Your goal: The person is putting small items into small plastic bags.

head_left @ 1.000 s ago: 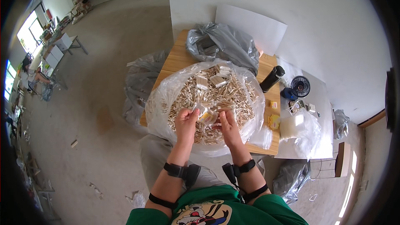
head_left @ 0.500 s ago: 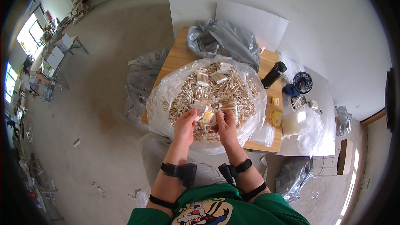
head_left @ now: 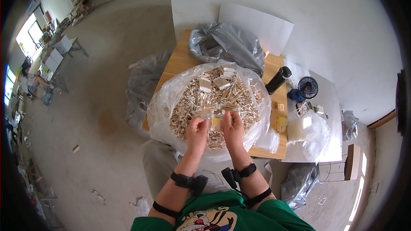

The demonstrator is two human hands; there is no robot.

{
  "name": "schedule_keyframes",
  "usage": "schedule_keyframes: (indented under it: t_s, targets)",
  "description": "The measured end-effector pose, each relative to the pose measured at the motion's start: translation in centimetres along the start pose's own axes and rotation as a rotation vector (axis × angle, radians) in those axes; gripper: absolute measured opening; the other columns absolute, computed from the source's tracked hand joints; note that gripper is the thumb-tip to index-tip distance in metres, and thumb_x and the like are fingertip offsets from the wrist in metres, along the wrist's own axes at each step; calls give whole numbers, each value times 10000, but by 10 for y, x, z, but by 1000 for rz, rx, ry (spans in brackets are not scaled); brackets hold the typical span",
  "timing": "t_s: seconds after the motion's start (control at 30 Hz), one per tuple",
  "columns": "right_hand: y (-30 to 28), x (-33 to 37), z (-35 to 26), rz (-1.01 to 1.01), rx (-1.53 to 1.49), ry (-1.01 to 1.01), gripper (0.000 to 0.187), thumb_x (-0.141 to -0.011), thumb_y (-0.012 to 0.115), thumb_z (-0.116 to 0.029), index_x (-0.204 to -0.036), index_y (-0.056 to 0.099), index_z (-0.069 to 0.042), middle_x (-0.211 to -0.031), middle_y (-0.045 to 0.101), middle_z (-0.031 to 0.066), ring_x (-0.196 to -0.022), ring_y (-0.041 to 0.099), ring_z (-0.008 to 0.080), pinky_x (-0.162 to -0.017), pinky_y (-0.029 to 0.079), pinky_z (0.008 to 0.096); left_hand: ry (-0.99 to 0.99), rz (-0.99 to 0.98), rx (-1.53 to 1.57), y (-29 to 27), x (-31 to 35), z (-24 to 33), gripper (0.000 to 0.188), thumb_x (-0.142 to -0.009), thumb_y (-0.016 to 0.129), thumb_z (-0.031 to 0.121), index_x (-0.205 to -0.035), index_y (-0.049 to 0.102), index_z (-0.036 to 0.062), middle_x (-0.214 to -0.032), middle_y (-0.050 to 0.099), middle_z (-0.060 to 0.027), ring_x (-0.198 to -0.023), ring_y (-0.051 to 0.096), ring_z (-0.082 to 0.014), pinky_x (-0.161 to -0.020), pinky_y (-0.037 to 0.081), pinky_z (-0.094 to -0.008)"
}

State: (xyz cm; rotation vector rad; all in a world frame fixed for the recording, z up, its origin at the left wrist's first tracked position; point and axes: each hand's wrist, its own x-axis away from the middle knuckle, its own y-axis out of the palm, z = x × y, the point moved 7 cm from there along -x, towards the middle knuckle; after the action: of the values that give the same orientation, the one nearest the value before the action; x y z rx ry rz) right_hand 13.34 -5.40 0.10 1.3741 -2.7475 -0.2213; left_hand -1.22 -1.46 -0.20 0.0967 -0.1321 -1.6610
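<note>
Between my two hands is a small clear plastic bag with a yellow label card (head_left: 216,124). My left hand (head_left: 197,135) is closed, thumb and fingers pinching the bag's left side. On its right side my right hand (head_left: 233,131) pinches it in the same way. What the small bag holds besides the card cannot be made out. Just beneath and beyond my hands lies a heap of loose cotton swabs (head_left: 188,105) in a big clear plastic bag (head_left: 159,110), its mouth spread wide. A few bundles of swabs (head_left: 205,85) lie on top of the heap.
A wooden table (head_left: 170,65) carries the big bag, a grey plastic bag (head_left: 235,42), a dark bottle (head_left: 278,80) and yellow cards (head_left: 280,124). On a white surface at right stand a small fan (head_left: 308,87) and clear bags (head_left: 314,132). Two people sit far left.
The small bag has turned from a tilt to nearly level. My left hand has turned and moved slightly down and right, while both hands keep their pinch.
</note>
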Motion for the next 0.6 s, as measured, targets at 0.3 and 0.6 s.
schedule_keyframes:
  t_s: [0.3,0.6]
  targets:
    - [-38,-41,-1,86,521,-121,251,-926,542,-239,-807,534,-18,-616,492,85,-549,456,179,-532,394,318,43,157,-320,-56,-35,-12,141,-891,591,136,-856,538,11,-722,549,-32,-637,476,-115,-593,410,-272]
    - [0,-6,-36,-139,672,-201,274,-947,492,-242,-1094,512,-11,-915,613,145,-762,606,297,-659,496,363,235,138,-263,-44,-27,28,144,-903,574,142,-931,609,6,-787,568,-46,-685,512,-123,-624,427,-259]
